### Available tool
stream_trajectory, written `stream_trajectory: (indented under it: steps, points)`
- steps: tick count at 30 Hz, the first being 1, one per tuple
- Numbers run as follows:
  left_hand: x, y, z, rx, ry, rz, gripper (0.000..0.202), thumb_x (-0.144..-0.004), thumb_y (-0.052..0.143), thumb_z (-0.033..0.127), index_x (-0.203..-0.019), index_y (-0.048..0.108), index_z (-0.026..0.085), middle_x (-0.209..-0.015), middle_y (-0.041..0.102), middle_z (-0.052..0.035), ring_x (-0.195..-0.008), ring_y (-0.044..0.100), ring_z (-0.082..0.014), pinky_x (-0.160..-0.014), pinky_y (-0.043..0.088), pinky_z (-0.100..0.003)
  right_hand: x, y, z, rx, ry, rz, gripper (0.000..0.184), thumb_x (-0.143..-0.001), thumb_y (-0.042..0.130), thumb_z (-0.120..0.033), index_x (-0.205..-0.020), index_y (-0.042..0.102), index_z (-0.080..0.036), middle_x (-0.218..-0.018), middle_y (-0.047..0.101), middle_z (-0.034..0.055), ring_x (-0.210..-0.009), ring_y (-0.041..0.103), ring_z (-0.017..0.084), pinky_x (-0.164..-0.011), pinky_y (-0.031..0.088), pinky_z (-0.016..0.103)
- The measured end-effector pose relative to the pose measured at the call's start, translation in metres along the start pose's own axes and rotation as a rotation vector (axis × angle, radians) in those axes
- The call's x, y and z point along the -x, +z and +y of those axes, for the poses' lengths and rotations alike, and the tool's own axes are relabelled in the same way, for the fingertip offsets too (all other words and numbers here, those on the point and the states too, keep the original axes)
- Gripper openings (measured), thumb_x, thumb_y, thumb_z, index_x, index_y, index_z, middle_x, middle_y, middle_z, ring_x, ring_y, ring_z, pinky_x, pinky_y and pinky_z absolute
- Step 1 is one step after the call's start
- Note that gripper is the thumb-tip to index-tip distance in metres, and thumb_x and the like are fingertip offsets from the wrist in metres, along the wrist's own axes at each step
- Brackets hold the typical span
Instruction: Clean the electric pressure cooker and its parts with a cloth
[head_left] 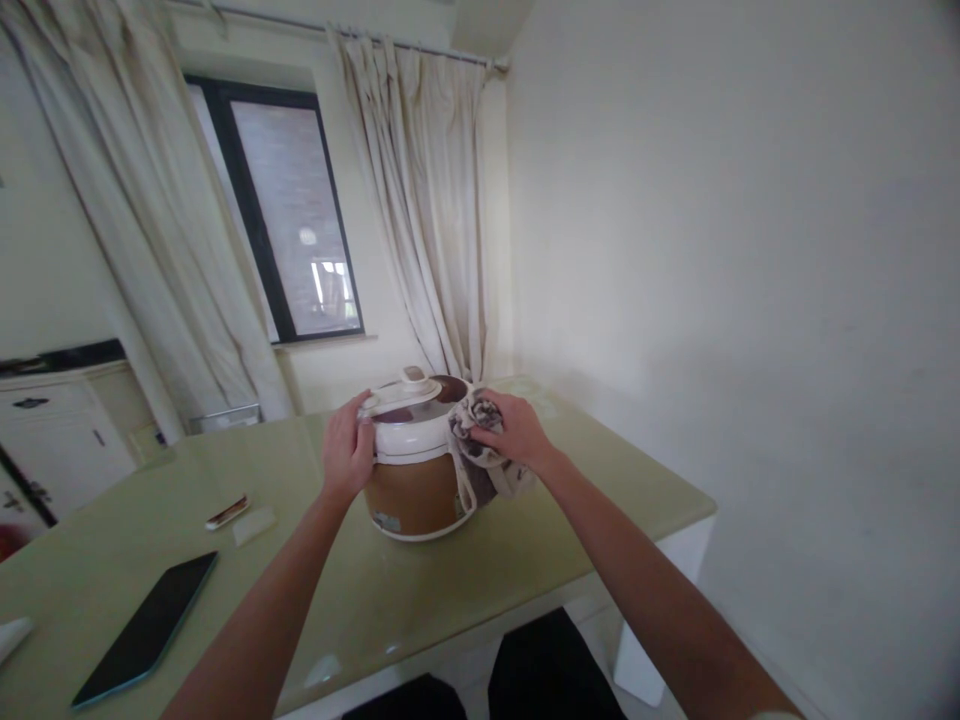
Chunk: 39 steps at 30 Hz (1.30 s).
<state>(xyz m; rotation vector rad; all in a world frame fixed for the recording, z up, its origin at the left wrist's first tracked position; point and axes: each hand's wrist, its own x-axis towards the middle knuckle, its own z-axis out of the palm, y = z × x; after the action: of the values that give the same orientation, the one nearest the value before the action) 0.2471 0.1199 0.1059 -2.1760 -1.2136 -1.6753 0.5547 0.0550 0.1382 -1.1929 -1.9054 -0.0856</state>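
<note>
Left of our fingers lies a tablet (pixel 146 630). Our left hand (pixel 349 448) touches the cooker (pixel 416 495), seemingly to steady it; whether its fingers clamp, we cannot tell. The cooker stands between both hands. Our right hand (pixel 514 430) clamps the cloth (pixel 489 475), bunched probably for firm grip.

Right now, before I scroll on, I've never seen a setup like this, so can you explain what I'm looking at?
There is no machine here, just a person's two bare hands. The single picture comes from a camera worn on the head, looking forward and down, so the arms reach in from the bottom. The left hand touches the side of a brown and white cooker. The right hand holds a patterned cloth against the other side. The cooker stands on a greenish table; to its left lie a dark flat tablet-like object and two small items I can't identify.
</note>
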Motion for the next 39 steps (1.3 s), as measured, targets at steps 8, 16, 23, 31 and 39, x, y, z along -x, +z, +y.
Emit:
stream_trajectory:
  steps: [8, 16, 23, 31, 39]
  points:
    - [0.000, 0.004, -0.008, 0.016, 0.020, 0.017, 0.049, -0.105, 0.037, 0.040, -0.143, 0.058, 0.017, -0.141, 0.067, -0.0151, -0.132, 0.059, -0.0286, -0.117, 0.043, -0.046, 0.009, -0.007, -0.009, -0.118, -0.241, -0.139, 0.049, -0.076, 0.086, -0.045, -0.117, 0.070, -0.023, -0.112, 0.076, 0.0073, -0.104, 0.069, 0.028, -0.093, 0.049, 0.037]
    - [-0.003, 0.003, 0.045, -0.073, 0.131, 0.265, 0.031, -0.096, 0.050, 0.021, -0.119, 0.069, 0.018, -0.132, 0.070, -0.0148, -0.125, 0.062, -0.0299, -0.113, 0.043, -0.051, 0.013, 0.003, 0.027, -0.156, -0.120, 0.004, 0.047, -0.077, 0.079, -0.044, -0.119, 0.069, -0.024, -0.110, 0.075, 0.0063, -0.104, 0.067, 0.029, -0.095, 0.049, 0.042]
    - [-0.019, 0.051, 0.145, -0.135, 0.403, -0.316, 0.027, -0.102, 0.047, 0.022, -0.114, 0.071, 0.019, -0.110, 0.076, -0.0098, -0.107, 0.067, -0.0262, -0.097, 0.049, -0.042, 0.057, 0.027, 0.025, -0.014, -0.352, 0.056, 0.077, -0.074, 0.081, -0.063, -0.136, 0.064, -0.021, -0.138, 0.064, 0.0201, -0.129, 0.056, 0.040, -0.114, 0.041, 0.058]
    - [0.005, 0.085, 0.160, -0.532, 0.461, -0.376, 0.034, -0.099, 0.059, 0.030, -0.121, 0.074, 0.010, -0.148, 0.064, -0.0231, -0.138, 0.057, -0.0375, -0.111, 0.045, -0.053, 0.079, 0.035, 0.100, -0.522, 0.381, 0.442, 0.042, -0.072, 0.081, -0.049, -0.104, 0.071, -0.024, -0.097, 0.075, 0.0081, -0.091, 0.069, 0.030, -0.091, 0.057, 0.050]
    - [0.011, 0.086, 0.134, -0.614, 0.656, -0.313, 0.032, -0.100, 0.052, 0.012, -0.120, 0.077, 0.009, -0.141, 0.069, -0.0208, -0.133, 0.062, -0.0424, -0.107, 0.050, -0.060, 0.007, 0.005, 0.057, -0.884, 0.370, 0.662, 0.038, -0.077, 0.083, -0.050, -0.098, 0.069, -0.023, -0.095, 0.075, 0.0024, -0.087, 0.069, 0.021, -0.086, 0.059, 0.036]
